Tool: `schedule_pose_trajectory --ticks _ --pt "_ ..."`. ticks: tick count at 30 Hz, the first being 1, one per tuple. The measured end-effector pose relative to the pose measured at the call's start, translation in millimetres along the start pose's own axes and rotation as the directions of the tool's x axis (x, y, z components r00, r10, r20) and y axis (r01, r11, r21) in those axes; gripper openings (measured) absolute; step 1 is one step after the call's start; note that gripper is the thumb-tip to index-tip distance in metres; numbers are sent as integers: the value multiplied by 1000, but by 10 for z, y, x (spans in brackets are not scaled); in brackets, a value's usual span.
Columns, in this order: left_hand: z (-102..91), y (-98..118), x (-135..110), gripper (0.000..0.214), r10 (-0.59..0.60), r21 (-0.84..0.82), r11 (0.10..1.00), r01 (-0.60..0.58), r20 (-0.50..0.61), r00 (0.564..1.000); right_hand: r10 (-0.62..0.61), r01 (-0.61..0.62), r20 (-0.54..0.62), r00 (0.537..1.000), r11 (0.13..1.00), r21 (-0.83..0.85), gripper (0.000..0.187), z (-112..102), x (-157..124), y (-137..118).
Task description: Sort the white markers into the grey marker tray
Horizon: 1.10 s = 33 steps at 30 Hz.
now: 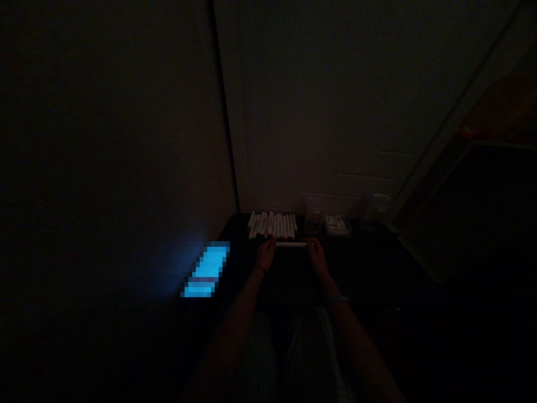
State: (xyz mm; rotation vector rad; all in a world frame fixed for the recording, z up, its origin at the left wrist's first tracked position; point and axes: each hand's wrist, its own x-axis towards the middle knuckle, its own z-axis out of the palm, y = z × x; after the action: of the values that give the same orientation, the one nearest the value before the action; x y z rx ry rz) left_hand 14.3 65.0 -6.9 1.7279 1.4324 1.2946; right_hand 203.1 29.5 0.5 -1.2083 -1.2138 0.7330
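A slim white marker (pixel 291 244) lies level between my two hands, seen in very dim light. Its left end is pinched in the closed fingers of my left hand (pixel 265 254). At its other end, the fingers of my right hand (pixel 316 256) are closed on it too. Just beyond my left hand is a row of several white markers (pixel 274 224), standing or leaning side by side, with darker bands at their near ends. Finer detail of the fingers is lost in the dark.
Behind my right hand are a clear container (pixel 313 220), a box of small pale pieces (pixel 336 225) and another clear container (pixel 376 212). A glowing, pixelated blue screen (pixel 206 271) is at the left. A pale wall (pixel 310 112) rises behind the dark table (pixel 361 263).
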Motion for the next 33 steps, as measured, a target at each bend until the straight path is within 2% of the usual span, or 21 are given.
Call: schedule_pose_trajectory --ticks 8,14,28,33 --pt "3 -3 11 37 86 17 996 -86 -20 996 -26 26 -9 1000 1000 1 29 10 -7 -11" --pt "12 -37 17 36 61 9 998 -61 15 998 -17 17 -12 1000 1000 8 30 12 -5 -8" --pt "0 -6 20 35 49 -36 998 -50 -22 999 12 -11 -48 999 1000 26 36 15 10 -32" --pt "5 14 10 35 37 -54 998 -39 -26 999 -38 38 -49 998 999 6 35 21 -3 -26"
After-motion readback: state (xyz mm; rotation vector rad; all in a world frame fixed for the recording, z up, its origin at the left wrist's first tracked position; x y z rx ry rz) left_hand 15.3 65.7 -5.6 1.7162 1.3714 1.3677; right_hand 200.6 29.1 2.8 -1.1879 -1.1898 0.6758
